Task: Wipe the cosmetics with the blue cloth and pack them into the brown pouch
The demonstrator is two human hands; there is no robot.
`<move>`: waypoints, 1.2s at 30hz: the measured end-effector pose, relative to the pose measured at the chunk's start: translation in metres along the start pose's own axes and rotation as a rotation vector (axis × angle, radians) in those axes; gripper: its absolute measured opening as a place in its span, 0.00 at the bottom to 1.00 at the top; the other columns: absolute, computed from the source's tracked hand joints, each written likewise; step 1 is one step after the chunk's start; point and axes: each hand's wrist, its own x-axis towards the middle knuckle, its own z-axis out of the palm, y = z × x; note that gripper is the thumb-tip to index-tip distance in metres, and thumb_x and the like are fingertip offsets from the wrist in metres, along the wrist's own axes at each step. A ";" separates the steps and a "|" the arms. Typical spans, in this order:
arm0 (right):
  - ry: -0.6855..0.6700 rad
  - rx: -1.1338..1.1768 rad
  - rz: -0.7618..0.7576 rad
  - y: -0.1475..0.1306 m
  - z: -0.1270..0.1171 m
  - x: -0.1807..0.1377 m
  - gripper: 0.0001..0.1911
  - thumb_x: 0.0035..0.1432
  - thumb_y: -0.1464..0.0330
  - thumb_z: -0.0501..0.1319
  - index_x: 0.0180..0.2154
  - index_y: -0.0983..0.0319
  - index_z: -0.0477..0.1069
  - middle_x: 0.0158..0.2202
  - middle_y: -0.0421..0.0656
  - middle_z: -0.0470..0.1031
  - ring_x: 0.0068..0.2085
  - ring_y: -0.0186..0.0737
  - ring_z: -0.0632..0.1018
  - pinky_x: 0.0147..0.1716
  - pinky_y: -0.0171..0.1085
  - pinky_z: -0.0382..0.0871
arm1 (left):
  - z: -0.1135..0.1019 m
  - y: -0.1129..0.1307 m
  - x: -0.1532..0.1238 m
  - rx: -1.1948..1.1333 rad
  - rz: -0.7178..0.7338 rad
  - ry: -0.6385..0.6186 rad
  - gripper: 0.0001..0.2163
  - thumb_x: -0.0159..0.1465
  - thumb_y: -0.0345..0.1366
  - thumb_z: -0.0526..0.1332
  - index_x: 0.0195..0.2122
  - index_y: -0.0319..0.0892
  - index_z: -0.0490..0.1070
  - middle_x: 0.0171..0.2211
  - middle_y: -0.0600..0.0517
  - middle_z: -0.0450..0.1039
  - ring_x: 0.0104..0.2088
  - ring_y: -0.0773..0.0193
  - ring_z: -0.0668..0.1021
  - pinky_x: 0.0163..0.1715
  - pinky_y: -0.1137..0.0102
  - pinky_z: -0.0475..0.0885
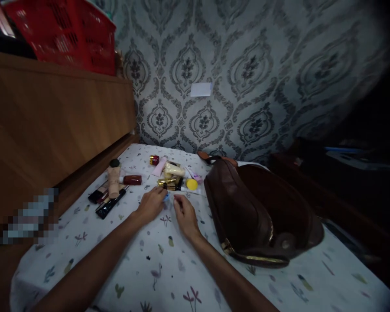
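My left hand [152,203] rests on the patterned cloth [169,268] with its fingers curled around a small blue object [166,197]. My right hand [184,214] lies just to its right, fingers bent toward the same blue object; whether it grips anything is unclear. Just beyond the hands lies a cluster of cosmetics: gold lipstick tubes [167,183], a yellow round piece [191,184], a cream tube [174,170], a pink tube [159,167] and a small red jar [154,160].
A brown leather bag [256,208] lies open on the right of the cloth. On the left lie a beige bottle with dark cap [113,177], a dark red tube [131,180] and black pencils [110,203]. A wooden cabinet [52,125] stands left, with a red basket [68,32] on top.
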 end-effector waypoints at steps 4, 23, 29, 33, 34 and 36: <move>-0.063 -0.014 -0.009 0.001 -0.003 -0.009 0.18 0.62 0.57 0.52 0.43 0.62 0.72 0.43 0.50 0.78 0.45 0.48 0.77 0.48 0.47 0.70 | -0.002 -0.018 0.003 0.063 -0.120 0.010 0.13 0.65 0.25 0.55 0.49 0.43 0.69 0.50 0.46 0.73 0.52 0.55 0.72 0.47 0.62 0.73; -0.115 -0.152 -0.152 -0.004 -0.011 -0.013 0.14 0.60 0.66 0.53 0.43 0.63 0.72 0.40 0.50 0.77 0.43 0.47 0.76 0.45 0.47 0.71 | -0.012 -0.064 0.004 0.246 -0.385 0.062 0.21 0.66 0.25 0.48 0.60 0.41 0.61 0.59 0.39 0.67 0.60 0.49 0.67 0.48 0.58 0.74; -0.129 -0.154 -0.149 -0.007 -0.011 -0.014 0.13 0.61 0.68 0.53 0.42 0.63 0.72 0.41 0.50 0.77 0.44 0.48 0.76 0.46 0.48 0.71 | -0.010 -0.069 0.010 0.247 -0.396 0.010 0.22 0.66 0.27 0.48 0.62 0.40 0.58 0.61 0.36 0.64 0.62 0.47 0.64 0.50 0.55 0.73; -0.132 -0.162 -0.165 -0.008 -0.011 -0.014 0.11 0.60 0.69 0.53 0.40 0.63 0.72 0.38 0.49 0.77 0.42 0.48 0.75 0.44 0.47 0.71 | -0.015 -0.070 0.020 0.251 -0.404 -0.028 0.21 0.66 0.26 0.48 0.60 0.39 0.60 0.56 0.36 0.68 0.58 0.47 0.69 0.47 0.55 0.73; -0.132 -0.165 -0.169 -0.008 -0.010 -0.013 0.11 0.60 0.70 0.53 0.40 0.62 0.72 0.38 0.49 0.77 0.42 0.48 0.75 0.44 0.46 0.71 | -0.016 -0.071 0.023 0.251 -0.408 -0.034 0.21 0.65 0.25 0.48 0.59 0.38 0.61 0.54 0.36 0.70 0.57 0.47 0.70 0.47 0.56 0.73; -0.128 -0.174 -0.173 -0.008 -0.010 -0.013 0.10 0.60 0.70 0.53 0.39 0.62 0.72 0.37 0.48 0.77 0.41 0.47 0.75 0.43 0.45 0.71 | -0.019 -0.072 0.029 0.248 -0.418 -0.039 0.19 0.64 0.25 0.49 0.57 0.38 0.63 0.53 0.36 0.71 0.55 0.47 0.72 0.47 0.56 0.72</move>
